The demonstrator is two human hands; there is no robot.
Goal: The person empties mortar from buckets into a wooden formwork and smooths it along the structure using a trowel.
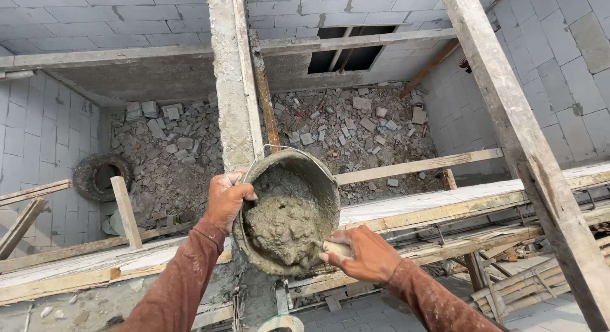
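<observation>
A grey bucket [316, 173] crusted with cement is tipped toward me, and wet grey mortar [283, 221] fills its lower half. My left hand [227, 198] grips the bucket's left rim. My right hand [365, 252] is closed on a wooden tool handle [337, 248] whose far end is buried in the mortar. The bucket is held against a concrete column [232, 84] with wooden formwork boards along it. Both arms wear rust-brown sleeves.
A wooden plank scaffold [445, 202] runs across below the bucket. Far below lies rubble of broken blocks [337, 125] and an old tyre [101, 176]. A slanted timber post [527, 154] stands at right. Grey block walls [559, 65] enclose the pit.
</observation>
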